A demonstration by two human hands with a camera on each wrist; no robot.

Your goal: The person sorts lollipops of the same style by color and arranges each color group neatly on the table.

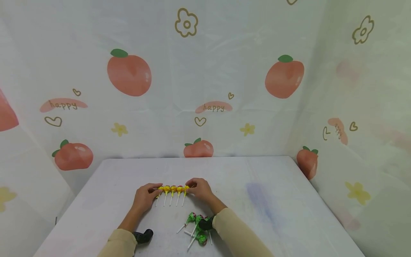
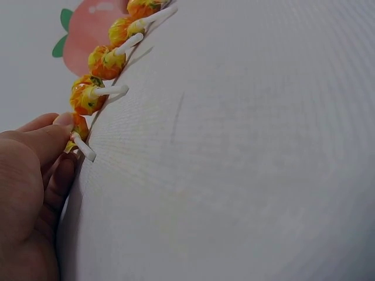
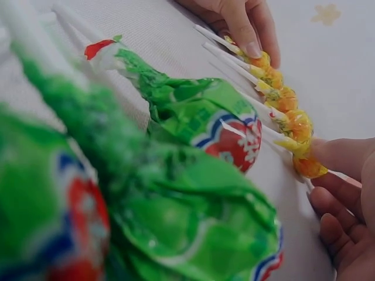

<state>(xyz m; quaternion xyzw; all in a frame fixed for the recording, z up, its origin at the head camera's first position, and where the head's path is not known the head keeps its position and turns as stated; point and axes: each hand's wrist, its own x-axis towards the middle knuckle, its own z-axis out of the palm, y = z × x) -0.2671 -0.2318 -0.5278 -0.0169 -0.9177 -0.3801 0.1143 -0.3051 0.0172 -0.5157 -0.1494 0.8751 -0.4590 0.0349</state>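
Observation:
Several yellow-orange wrapped lollipops point(image 1: 173, 189) lie side by side in a row on the white table, their white sticks toward me. At the row's left end my left hand point(image 1: 143, 198) pinches the outermost yellow lollipop point(image 2: 79, 125) by its wrapped head, between thumb and fingers. My right hand point(image 1: 202, 191) holds the lollipop at the right end point(image 3: 309, 166), thumb on one side and fingers on the other. In the right wrist view the heads sit close against one another.
Nearer to me, several green-wrapped lollipops point(image 1: 201, 238) lie in a loose pile, partly hidden under the right wrist's black camera point(image 1: 206, 223). Another black camera point(image 1: 143, 236) is on the left wrist. A patterned curtain point(image 1: 221, 71) stands behind the table point(image 1: 257, 235).

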